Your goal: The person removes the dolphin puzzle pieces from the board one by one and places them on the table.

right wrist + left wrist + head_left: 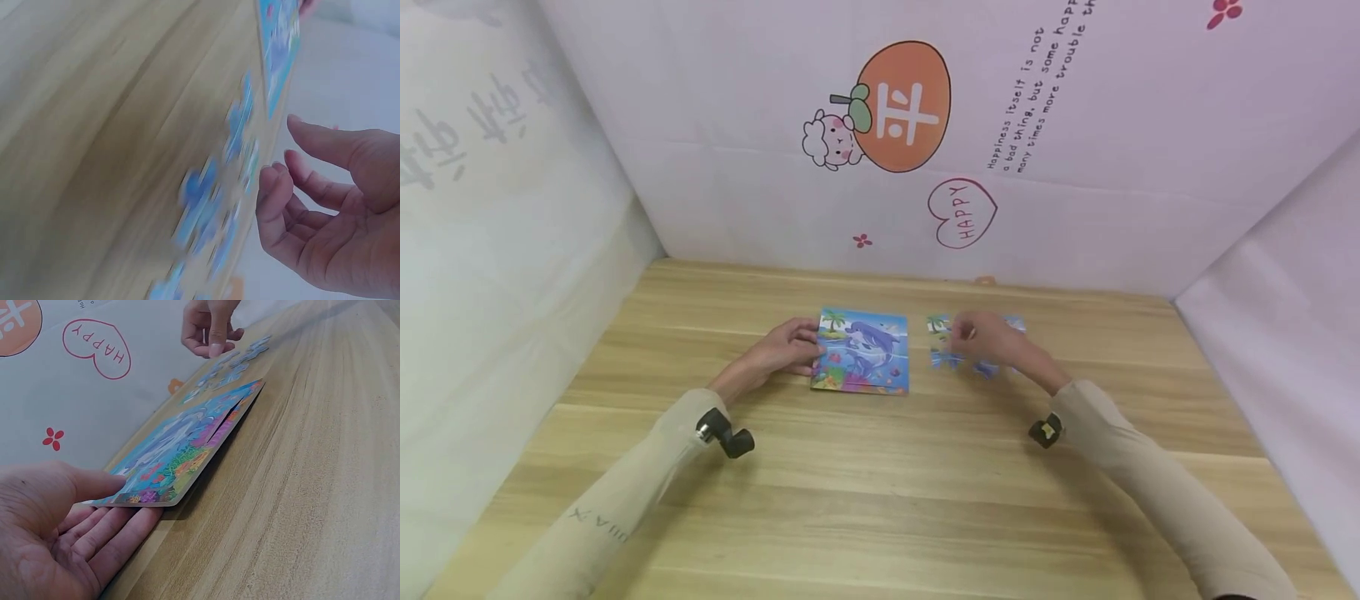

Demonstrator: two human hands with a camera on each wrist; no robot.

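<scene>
My left hand [787,346] holds a square dolphin puzzle board [863,353] by its left edge. In the left wrist view the thumb lies on top of the board [181,447] and the fingers are underneath. Palm tree, purple dolphin and bright corals are printed on it, and a dark slit runs near its front edge. My right hand [988,336], blurred in the head view, is over the loose puzzle pieces [985,369]. From the right wrist, the hand [331,206] shows loosely bent fingers and a thumb held apart, with nothing between them. It hides part of the pieces.
The loose pieces [203,206] lie in a cluster on the wooden table [880,483], right of the board. A white printed cloth [737,200] stands as a wall behind the table, with more white cloth [497,250] on the left and at the right.
</scene>
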